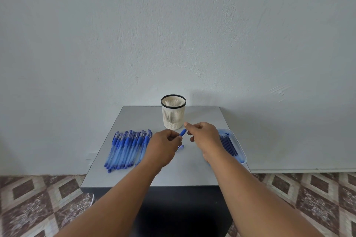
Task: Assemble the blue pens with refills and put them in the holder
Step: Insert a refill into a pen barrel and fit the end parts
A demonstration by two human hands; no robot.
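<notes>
Both hands meet over the middle of the grey table [134, 115], in front of the cream slotted holder [173, 112] with a black rim. My left hand [163, 148] grips a blue pen [183, 132] whose top end sticks out toward my right hand [202, 136], which pinches that end. Most of the pen is hidden in my left fist. A small blue pen part [181, 147] lies on the table under my hands. A row of several blue pens [127, 148] lies at the left. Dark blue refills [229, 145] lie in a clear tray [243, 157] at the right.
The table stands against a pale wall, and its front edge drops to a dark base. Patterned floor tiles surround it. A white cable hangs near the table's front left corner [92, 198].
</notes>
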